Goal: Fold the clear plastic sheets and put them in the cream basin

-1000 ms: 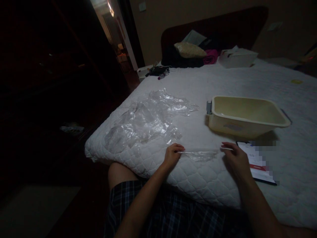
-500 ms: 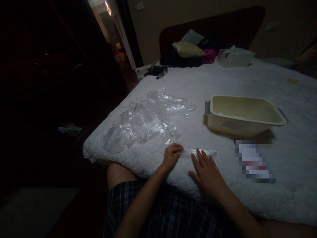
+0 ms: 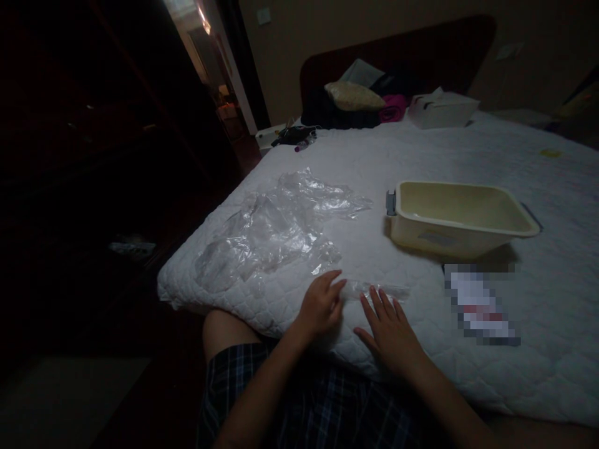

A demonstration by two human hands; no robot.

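A narrow folded strip of clear plastic [image 3: 352, 289] lies near the front edge of the white quilted bed [image 3: 468, 349]. My right hand [image 3: 392, 333] rests on its right part, fingers spread and flat. At the strip's left end is my left hand [image 3: 322, 305], with its fingers apart and bent and nothing held between them. To the left spreads a large crumpled heap of clear plastic [image 3: 276, 224], touched by neither hand.
An open cream bin [image 3: 461, 234] with grey handles stands at the right, with a blurred flat item [image 3: 480, 302] in front of it. Farther back are a white box [image 3: 442, 111], a beige cushion [image 3: 353, 96] and a pink roll [image 3: 393, 108].
My left hand has loosened from the strip's left end and its fingers have spread. My right hand has shifted slightly down and stays on the strip.
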